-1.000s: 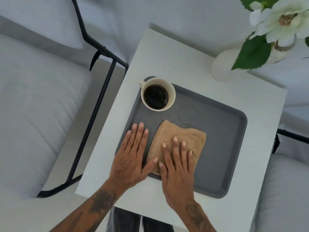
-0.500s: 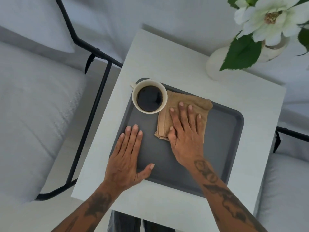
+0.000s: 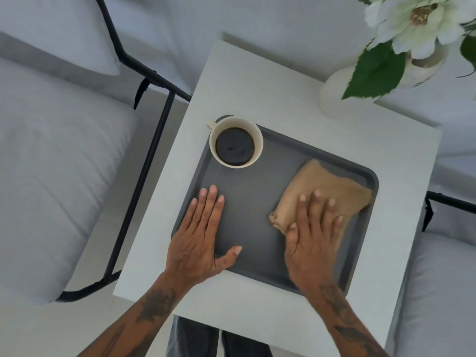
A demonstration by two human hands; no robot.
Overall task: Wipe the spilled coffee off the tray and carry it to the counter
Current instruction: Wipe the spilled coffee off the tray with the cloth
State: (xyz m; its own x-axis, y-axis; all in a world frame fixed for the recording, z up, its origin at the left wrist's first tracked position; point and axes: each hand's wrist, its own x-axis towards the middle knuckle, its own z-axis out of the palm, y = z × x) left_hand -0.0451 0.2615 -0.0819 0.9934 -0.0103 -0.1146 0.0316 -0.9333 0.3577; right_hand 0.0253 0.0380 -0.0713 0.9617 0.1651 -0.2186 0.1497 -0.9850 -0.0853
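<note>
A dark grey tray [image 3: 260,202] lies on a small white table [image 3: 283,81]. A cream cup of black coffee [image 3: 235,141] stands in the tray's far left corner. A folded tan cloth [image 3: 322,189] lies on the tray's right side. My right hand [image 3: 313,238] presses flat on the cloth's near part, fingers spread. My left hand [image 3: 199,235] lies flat on the tray's near left edge, fingers apart, holding nothing. No spilled coffee shows on the bare tray floor.
A white vase [image 3: 342,94] with a large white flower [image 3: 417,19] and green leaves stands at the table's far right corner. Grey cushioned seats with black metal frames [image 3: 144,161] flank the table on both sides. My legs show under the near edge.
My right hand slid the cloth from beside the cup at the tray's far middle over to the right side. The left hand stayed on the tray's near left edge.
</note>
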